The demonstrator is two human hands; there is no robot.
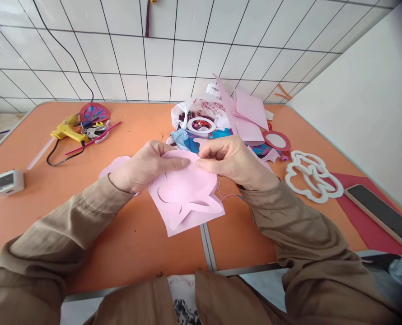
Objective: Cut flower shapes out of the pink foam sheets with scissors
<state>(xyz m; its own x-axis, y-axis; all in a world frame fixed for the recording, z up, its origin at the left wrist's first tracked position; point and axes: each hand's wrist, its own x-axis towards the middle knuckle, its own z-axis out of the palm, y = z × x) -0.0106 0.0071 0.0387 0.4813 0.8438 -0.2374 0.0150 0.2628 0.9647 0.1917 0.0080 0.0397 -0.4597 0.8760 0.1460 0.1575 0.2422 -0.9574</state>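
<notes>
A pink foam sheet (187, 194) with curved cuts in it is held over the orange table (136, 243), near its middle. My left hand (147, 164) grips the sheet's upper left edge, thumb on top. My right hand (233, 160) pinches the top edge of the sheet with fingers pressed together. Both sleeves are tan. Another pink cut-out (114, 164) lies partly hidden under my left hand.
A yellow glue gun (65, 130) with a black cord, keys and a pink stick lie at the back left. A small white box (8, 181) sits at the left edge. A white foam cut-out (311, 176), red sheet and phone (380, 212) lie right. A plastic bag and pink sheets (250, 115) sit behind.
</notes>
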